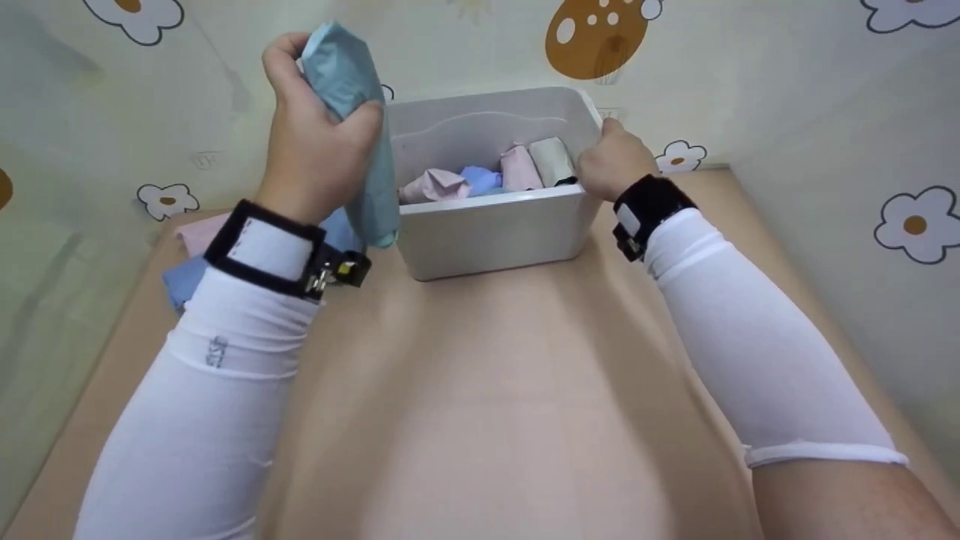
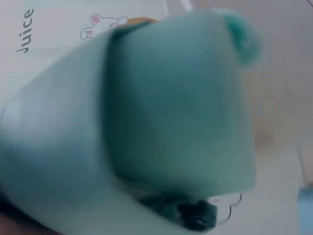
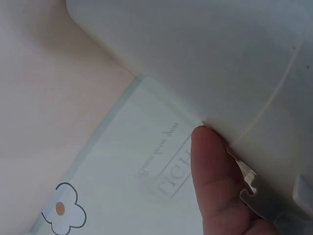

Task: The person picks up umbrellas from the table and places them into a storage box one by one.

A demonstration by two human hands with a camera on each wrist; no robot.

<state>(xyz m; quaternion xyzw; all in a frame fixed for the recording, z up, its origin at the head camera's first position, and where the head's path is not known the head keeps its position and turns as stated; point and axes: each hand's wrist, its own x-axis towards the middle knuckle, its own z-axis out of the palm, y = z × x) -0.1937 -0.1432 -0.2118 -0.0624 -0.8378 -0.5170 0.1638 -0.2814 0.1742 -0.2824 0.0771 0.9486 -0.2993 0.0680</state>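
My left hand (image 1: 319,154) grips a folded teal cloth (image 1: 379,180), raised at the left end of a light grey plastic bin (image 1: 491,240). Thumb and fingers wrap round its upper part, and its lower end hangs beside the bin wall. Close up in the left wrist view, the teal cloth (image 2: 181,107) is blurred and shows a broad fold. My right hand (image 1: 616,159) holds the bin's right end at the rim; one finger (image 3: 217,176) lies against the outer wall in the right wrist view. Inside the bin are rolled cloths: pink (image 1: 519,169), blue (image 1: 480,180) and pale green (image 1: 553,161).
Blue cloth (image 1: 184,281) and pink cloth (image 1: 201,234) lie on the tan surface (image 1: 480,405) at the left, partly hidden behind my left forearm. A wall with a flower print (image 1: 915,225) rises behind the bin and along both sides.
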